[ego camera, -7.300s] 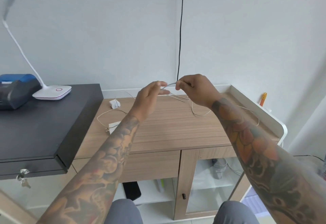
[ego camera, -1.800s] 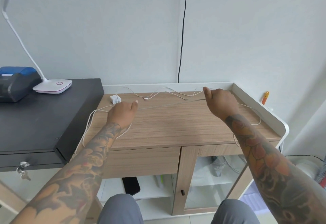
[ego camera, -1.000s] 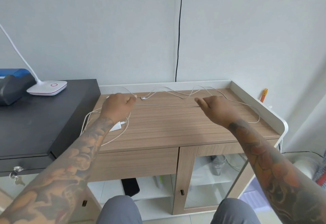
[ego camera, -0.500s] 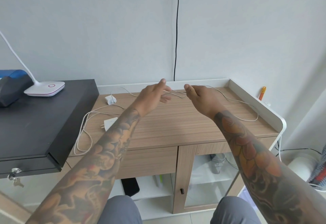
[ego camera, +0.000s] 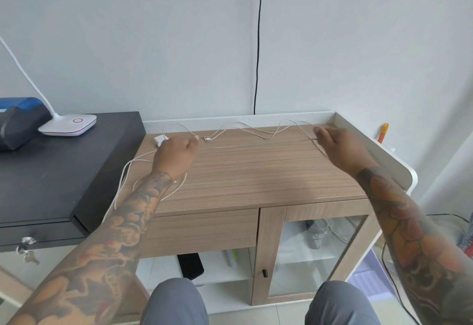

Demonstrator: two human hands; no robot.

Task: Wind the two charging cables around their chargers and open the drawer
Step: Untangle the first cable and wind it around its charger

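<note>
Since half a second ago both hands have drawn apart again, from nearly meeting over the far middle of the desk (ego camera: pixel 256 178) to opposite ends of it, with a run of thin cable (ego camera: pixel 256 144) pulled straight between them.

Step in hand, as judged: straightening and untangling the first cable before any winding; no cable is yet around a charger, and the drawer (ego camera: pixel 202 232) under the left part of the desk front is shut.

Left hand (ego camera: pixel 175 155): fingers curled into a fist, pinching the left end of the taut run. Just beyond its knuckles lies a small white charger (ego camera: pixel 159 139); a thicker white cable (ego camera: pixel 125 173) loops toward the near-left edge and passes under the wrist. A second charger is not visible; possibly it is hidden by this arm.

Far middle: slack thin cable lies in waves along the back rail, a connector (ego camera: pixel 207 138) at its left end.

Right hand (ego camera: pixel 335 146): fingers loosely curled, thumb and finger pinching the right end of the run.

Next move, as judged: bring the charger into one hand and lay even turns round it, keeping the strands from crossing.
</note>
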